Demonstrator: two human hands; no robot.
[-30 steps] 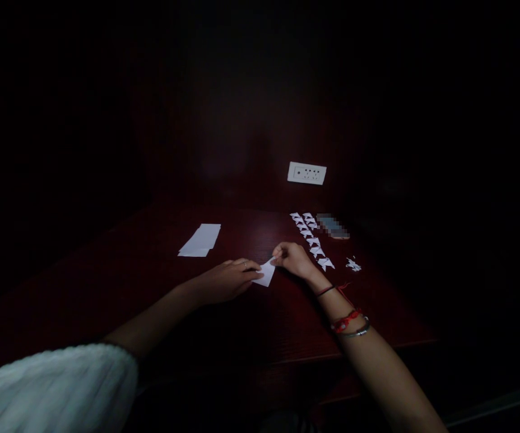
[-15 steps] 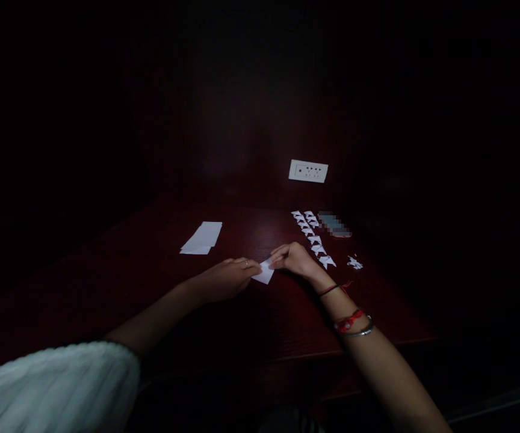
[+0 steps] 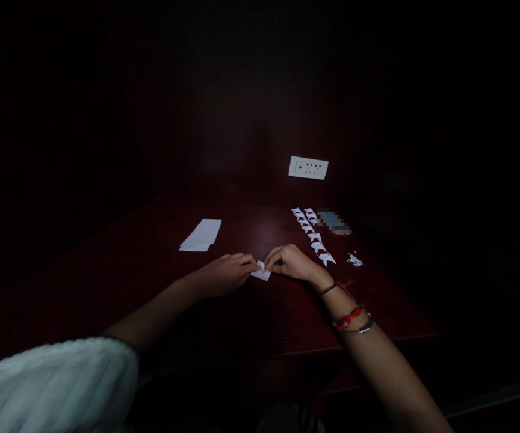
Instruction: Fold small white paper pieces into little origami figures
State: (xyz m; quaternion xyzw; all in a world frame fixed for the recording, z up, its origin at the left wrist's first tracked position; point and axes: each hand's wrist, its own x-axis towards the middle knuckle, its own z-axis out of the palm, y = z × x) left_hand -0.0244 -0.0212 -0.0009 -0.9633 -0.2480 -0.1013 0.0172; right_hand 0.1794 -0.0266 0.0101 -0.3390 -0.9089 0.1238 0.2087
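Observation:
Between my two hands, a small piece of white paper (image 3: 261, 275) lies at the middle of the dark red table (image 3: 242, 325), with a fold along its upper side. My left hand (image 3: 229, 273), with a ring on one finger, grips the paper's left edge with its fingertips. From the right, my right hand (image 3: 290, 262) pinches the paper's upper right part between thumb and fingers. Just beyond the right hand stretch two rows of folded white paper pieces (image 3: 310, 231). To the left rests a stack of white paper sheets (image 3: 202, 234).
A small heap of white paper scraps (image 3: 354, 259) lies to the right of the folded pieces. Behind it is a blurred, flat bluish object (image 3: 334, 222). A white wall socket (image 3: 308, 168) sits on the back wall. The table's front edge shows below my hands.
My right hand has shifted slightly left, closer to my left hand. The paper's upper part now looks folded over, and less of the sheet shows.

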